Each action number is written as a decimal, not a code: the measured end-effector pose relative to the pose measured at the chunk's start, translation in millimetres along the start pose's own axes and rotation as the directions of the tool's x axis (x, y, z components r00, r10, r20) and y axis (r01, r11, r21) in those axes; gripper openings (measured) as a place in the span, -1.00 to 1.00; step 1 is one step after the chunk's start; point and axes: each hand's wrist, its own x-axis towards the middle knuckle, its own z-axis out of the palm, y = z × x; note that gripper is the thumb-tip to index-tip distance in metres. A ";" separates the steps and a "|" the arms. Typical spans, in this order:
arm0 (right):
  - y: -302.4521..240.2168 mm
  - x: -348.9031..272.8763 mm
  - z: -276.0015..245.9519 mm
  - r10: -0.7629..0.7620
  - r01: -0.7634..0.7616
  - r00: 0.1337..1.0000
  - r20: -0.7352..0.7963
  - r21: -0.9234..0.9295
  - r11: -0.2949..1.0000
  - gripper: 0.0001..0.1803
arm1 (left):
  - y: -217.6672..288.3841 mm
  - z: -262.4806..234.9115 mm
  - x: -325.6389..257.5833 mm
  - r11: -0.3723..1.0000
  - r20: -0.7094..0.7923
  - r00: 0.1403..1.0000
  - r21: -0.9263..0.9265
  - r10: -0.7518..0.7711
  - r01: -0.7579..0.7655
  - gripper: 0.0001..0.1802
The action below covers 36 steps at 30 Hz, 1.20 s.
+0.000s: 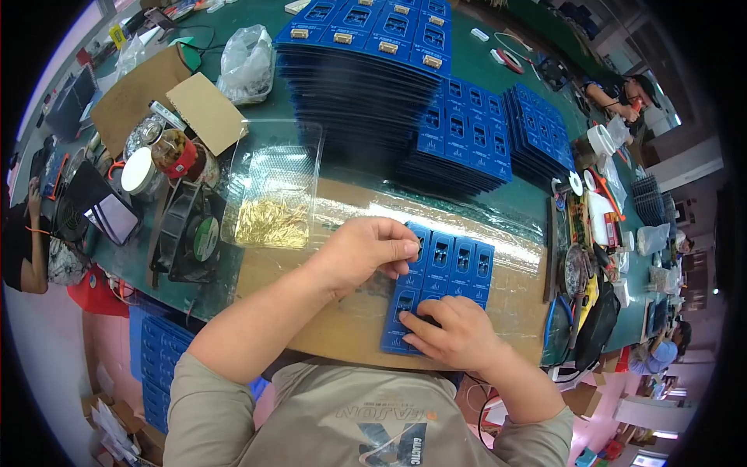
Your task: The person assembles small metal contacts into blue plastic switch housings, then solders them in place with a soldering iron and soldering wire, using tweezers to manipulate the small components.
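Observation:
A blue circuit board panel (463, 272), split into several repeated modules with dark cutouts, lies on the brown work surface in front of me. My left hand (367, 251) hovers at the panel's upper left, thumb and fingers pinched together; whatever they hold is too small or hidden to name. On the lower part of the panel rests my right hand (455, 333), its fingers apart and their tips touching the board. Something dark shows between those fingers, partly covered. Left of my left hand, a clear plastic tray (272, 163) contains a pile of thin gold-coloured pieces (272, 224).
Tall stacks of blue panels (358, 86) stand behind the work surface, with lower stacks (467, 136) to their right. A black fan (187, 237), a jar (173, 152) and cardboard (206, 113) crowd the left. Tools, including blue-handled pliers (559, 323), lie right. Other people sit farther off.

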 end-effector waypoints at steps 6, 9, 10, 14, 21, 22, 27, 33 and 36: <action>14.1 27.2 -9.6 0.326 -0.224 0.845 -0.423 0.275 0.935 -0.65 | 0.1 2.1 -4.8 0.995 0.104 0.994 0.098 0.019 -0.029 -0.82; 15.2 36.8 -21.1 0.531 -0.389 0.799 -0.281 0.431 0.814 -0.73 | -1.5 8.3 -0.1 0.974 0.153 0.988 0.221 0.020 -0.054 -0.83; 19.3 39.1 -20.2 0.495 -0.346 0.815 -0.302 0.432 0.833 -0.73 | -3.4 9.5 0.6 0.983 0.153 0.988 0.184 -0.003 -0.026 -0.85; 16.4 38.5 -16.9 0.415 -0.281 0.857 -0.306 0.397 0.874 -0.84 | -8.8 6.3 -1.9 0.983 0.194 0.981 0.180 0.006 -0.042 -0.84; 17.6 41.0 -18.8 0.454 -0.293 0.842 -0.292 0.458 0.839 -0.88 | -13.5 2.1 3.0 0.991 0.231 0.973 0.128 0.012 -0.043 -0.87; 19.8 41.1 -20.3 0.406 -0.253 0.858 -0.314 0.429 0.867 -0.87 | -12.0 3.3 2.1 0.991 0.226 0.974 0.127 0.017 -0.047 -0.87; 17.2 37.9 -23.9 0.437 -0.281 0.848 -0.300 0.445 0.851 -0.89 | -4.9 7.5 -2.7 0.987 0.234 0.972 0.150 0.015 -0.051 -0.87; 19.1 23.2 -19.3 0.542 -0.292 0.761 -0.356 0.558 0.777 -0.94 | -6.7 1.7 1.5 0.996 0.107 0.992 0.059 0.061 -0.068 -0.85; 19.6 3.8 -13.6 0.566 -0.300 0.735 -0.373 0.571 0.765 -0.94 | -5.3 -3.2 6.3 0.996 0.058 0.995 0.010 0.084 -0.084 -0.83</action>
